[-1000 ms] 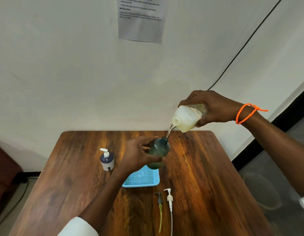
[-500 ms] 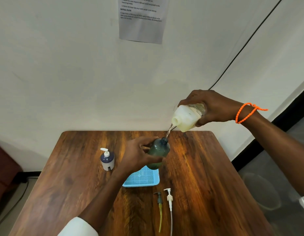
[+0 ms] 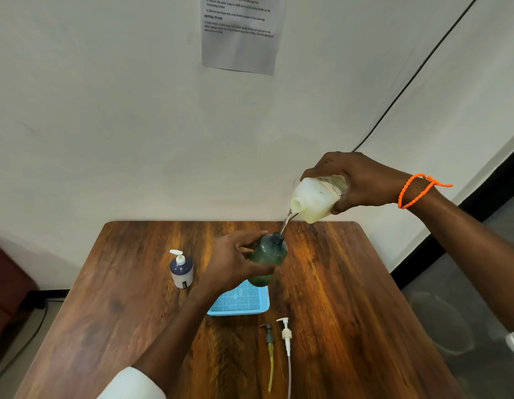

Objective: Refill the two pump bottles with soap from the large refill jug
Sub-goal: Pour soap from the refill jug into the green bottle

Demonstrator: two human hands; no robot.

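- Right hand [image 3: 365, 180]: fingers wrapped around the body of the refill jug [image 3: 316, 198], held up in the air above the far right part of the counter [image 3: 336, 298].
- Jug is tipped steeply, open mouth pointing down and left; pale milky soap sits in the lower side.
- Thin stream of soap [image 3: 286, 223] runs from the jug mouth down into the neck of the green bottle [image 3: 268, 260].
- Left hand [image 3: 232, 260]: fingers and thumb clamped on the green bottle from its left side; bottle leans slightly toward the jug, cap off, neck open.
- Green bottle is over the far edge of the blue tray [image 3: 241, 302]; can't tell if its base touches the tray or is lifted.
- Blue tray lies flat mid-counter, mesh-pattern floor, partly hidden by the left forearm.
- Second pump bottle [image 3: 181, 270]: dark blue with a white pump still on, upright on the counter, left of the left hand, apart from it.
- Two loose pump heads lie on the counter just in front of the tray, side by side, tubes pointing toward the camera: dark pump [image 3: 269, 341] with a yellowish tube, white pump [image 3: 286, 335] with a clear tube.
- Orange bracelet [image 3: 417, 190] on the right wrist.
- Printed sheet [image 3: 241, 33] on the wall behind the counter; text too small to read in full.
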